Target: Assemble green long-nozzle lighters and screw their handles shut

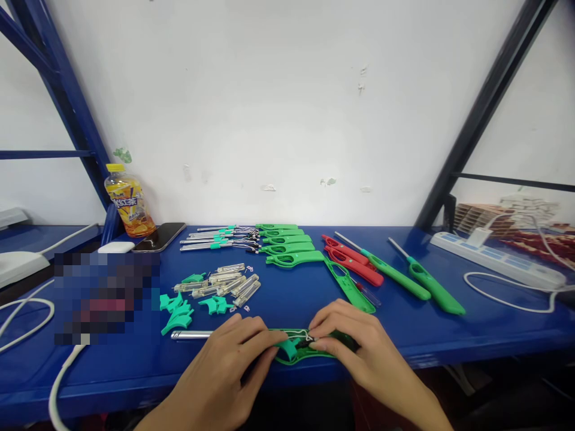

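Observation:
A green lighter half-shell [296, 354] with a metal tube [191, 335] sticking out to the left lies on the blue table [449, 335] near its front edge. My left hand [233, 365] rests on the shell's left part, fingers curled down over it beside a teal trigger piece [287, 348]. My right hand [354, 344] covers the shell's right end, fingertips pinched at a small black and wire part in its middle.
Teal triggers [177, 311], clear gas tubes [231, 281], metal-tube assemblies [215, 238], green handle shells [287, 244], red shells [350, 260] and two finished green lighters [426, 281] lie behind. A bottle [129, 202], phone [159, 236], power strip [494, 258] and white cables [27, 311] flank them.

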`<state>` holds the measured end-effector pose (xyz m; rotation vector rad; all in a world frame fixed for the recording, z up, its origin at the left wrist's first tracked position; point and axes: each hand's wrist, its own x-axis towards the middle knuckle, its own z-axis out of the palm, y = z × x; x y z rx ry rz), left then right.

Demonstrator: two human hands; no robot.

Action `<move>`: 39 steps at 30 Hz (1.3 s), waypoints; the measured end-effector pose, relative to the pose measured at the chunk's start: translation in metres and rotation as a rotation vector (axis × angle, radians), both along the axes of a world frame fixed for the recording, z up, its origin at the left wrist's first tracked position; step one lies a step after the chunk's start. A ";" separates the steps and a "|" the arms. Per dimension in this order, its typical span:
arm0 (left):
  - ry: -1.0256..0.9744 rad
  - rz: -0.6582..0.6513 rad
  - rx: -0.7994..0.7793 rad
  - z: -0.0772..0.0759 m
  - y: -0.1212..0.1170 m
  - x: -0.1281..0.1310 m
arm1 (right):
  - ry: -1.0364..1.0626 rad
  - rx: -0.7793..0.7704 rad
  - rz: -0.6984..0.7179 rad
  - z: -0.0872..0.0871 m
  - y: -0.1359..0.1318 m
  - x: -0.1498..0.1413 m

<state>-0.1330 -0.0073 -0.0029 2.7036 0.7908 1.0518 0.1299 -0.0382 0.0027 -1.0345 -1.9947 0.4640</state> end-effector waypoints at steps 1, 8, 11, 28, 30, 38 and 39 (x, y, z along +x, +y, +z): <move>-0.001 -0.002 -0.001 0.000 0.000 0.000 | -0.007 0.000 0.003 0.000 0.000 0.000; 0.032 0.003 0.007 -0.001 -0.001 0.002 | -0.032 -0.003 0.040 0.001 0.000 -0.001; 0.033 -0.001 0.017 -0.001 -0.001 0.002 | -0.027 -0.007 0.043 0.001 0.001 -0.001; -0.029 -0.012 0.171 -0.002 0.005 0.006 | -0.042 -0.008 0.028 0.000 0.000 0.000; -0.022 -0.013 0.159 -0.002 0.005 0.006 | -0.042 -0.012 0.028 0.000 0.000 0.000; 0.002 0.022 0.227 -0.003 0.009 0.006 | -0.042 -0.042 0.026 -0.001 -0.001 0.000; 0.006 0.024 0.236 -0.004 0.010 0.006 | -0.042 -0.042 0.027 -0.001 0.000 0.000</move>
